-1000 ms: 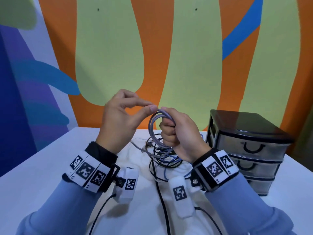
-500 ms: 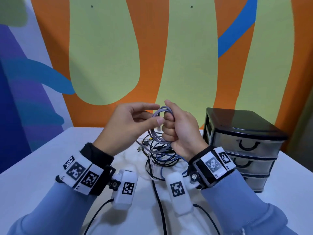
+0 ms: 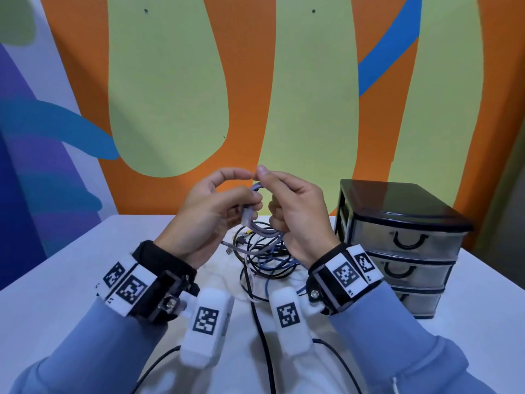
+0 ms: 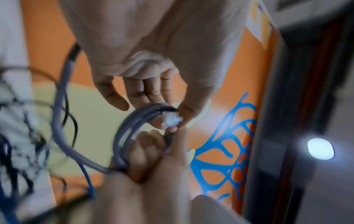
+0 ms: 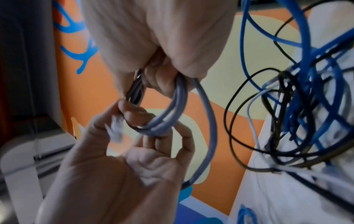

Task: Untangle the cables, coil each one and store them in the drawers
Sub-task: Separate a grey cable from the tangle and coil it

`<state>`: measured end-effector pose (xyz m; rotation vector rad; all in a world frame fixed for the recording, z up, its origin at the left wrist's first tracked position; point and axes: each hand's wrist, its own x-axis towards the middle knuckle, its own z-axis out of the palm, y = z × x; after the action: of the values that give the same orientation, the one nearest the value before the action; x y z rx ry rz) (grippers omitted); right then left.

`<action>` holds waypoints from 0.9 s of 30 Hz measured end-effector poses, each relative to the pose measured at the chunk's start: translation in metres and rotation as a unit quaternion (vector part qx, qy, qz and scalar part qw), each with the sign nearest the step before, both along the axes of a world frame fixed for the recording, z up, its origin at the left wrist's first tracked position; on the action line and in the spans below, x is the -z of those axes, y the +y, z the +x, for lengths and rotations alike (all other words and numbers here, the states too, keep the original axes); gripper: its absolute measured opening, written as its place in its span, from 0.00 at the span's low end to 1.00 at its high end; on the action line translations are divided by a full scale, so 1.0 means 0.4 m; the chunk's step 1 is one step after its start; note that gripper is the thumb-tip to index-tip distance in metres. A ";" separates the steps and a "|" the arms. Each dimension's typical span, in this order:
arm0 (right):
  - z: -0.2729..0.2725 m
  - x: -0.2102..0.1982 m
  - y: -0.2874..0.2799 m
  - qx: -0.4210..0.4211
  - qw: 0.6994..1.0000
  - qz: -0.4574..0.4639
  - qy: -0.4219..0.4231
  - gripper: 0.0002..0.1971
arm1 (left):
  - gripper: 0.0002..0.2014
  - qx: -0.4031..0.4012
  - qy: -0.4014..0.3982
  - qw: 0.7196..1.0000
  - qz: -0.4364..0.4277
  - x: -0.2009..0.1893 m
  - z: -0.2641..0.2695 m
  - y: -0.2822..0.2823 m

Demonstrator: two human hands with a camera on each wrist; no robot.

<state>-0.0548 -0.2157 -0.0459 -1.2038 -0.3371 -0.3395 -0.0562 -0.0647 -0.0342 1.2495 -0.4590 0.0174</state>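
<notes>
A grey-lilac cable [image 3: 258,186] is wound in a small coil [image 5: 173,106] held in the air between both hands. My right hand [image 3: 268,190] grips one side of the coil [image 4: 132,124] in curled fingers. My left hand [image 3: 250,187] pinches the cable's clear plug [image 3: 246,220] between thumb and fingers, right at the loops [image 4: 171,119]. One grey strand [image 5: 208,121] hangs from the coil down to a tangle of blue, black and white cables [image 3: 265,258] on the white table [image 3: 71,280]. To the right stands a black drawer unit [image 3: 397,211], all three drawers closed.
The tangle [image 5: 306,98] lies just under and behind my hands, left of the drawer unit. Black cords [image 3: 262,336] from the wrist cameras run across the near table. A painted orange and green wall [image 3: 312,95] stands behind the table.
The loose plug end, which hung below the coil, is now pinched in my left hand. Both hands have closed in on the coil, and more cable is wound on.
</notes>
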 end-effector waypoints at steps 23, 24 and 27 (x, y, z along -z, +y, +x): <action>0.018 -0.003 -0.023 0.027 0.995 0.081 0.044 0.08 | 0.12 -0.177 -0.273 0.905 0.274 0.006 0.007 0.036; 0.016 -0.001 -0.019 0.014 0.997 0.062 0.043 0.08 | 0.16 -0.186 -0.258 0.906 0.280 0.004 0.011 0.042; 0.020 0.000 -0.019 0.029 0.997 0.063 0.038 0.06 | 0.32 -0.210 -0.169 0.909 0.319 -0.014 0.015 0.065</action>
<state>-0.0468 -0.2234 -0.0460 -1.1012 -0.2114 -0.3589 -0.0503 -0.0387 -0.0288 1.9921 -0.5032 0.4913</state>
